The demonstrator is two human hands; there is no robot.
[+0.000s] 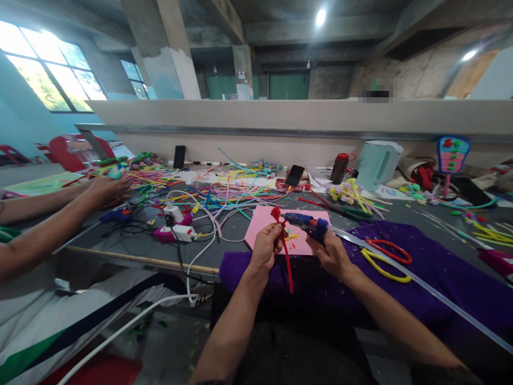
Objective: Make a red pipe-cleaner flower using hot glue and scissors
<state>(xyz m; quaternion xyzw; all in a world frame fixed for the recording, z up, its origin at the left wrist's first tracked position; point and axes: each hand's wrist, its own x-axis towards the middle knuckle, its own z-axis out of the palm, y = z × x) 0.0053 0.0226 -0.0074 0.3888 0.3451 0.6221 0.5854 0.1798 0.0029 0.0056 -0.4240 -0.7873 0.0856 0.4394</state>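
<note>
Blue glue gun — right hand

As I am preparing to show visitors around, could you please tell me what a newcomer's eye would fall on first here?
Most likely the blue glue gun in the right hand, aimed at the red flower-like pipe-cleaner piece in the left hand, over a pink sheet. Next might come the purple cloth spread to the right, and the colourful loose pipe cleaners strewn beyond the sheet to the left.
</note>
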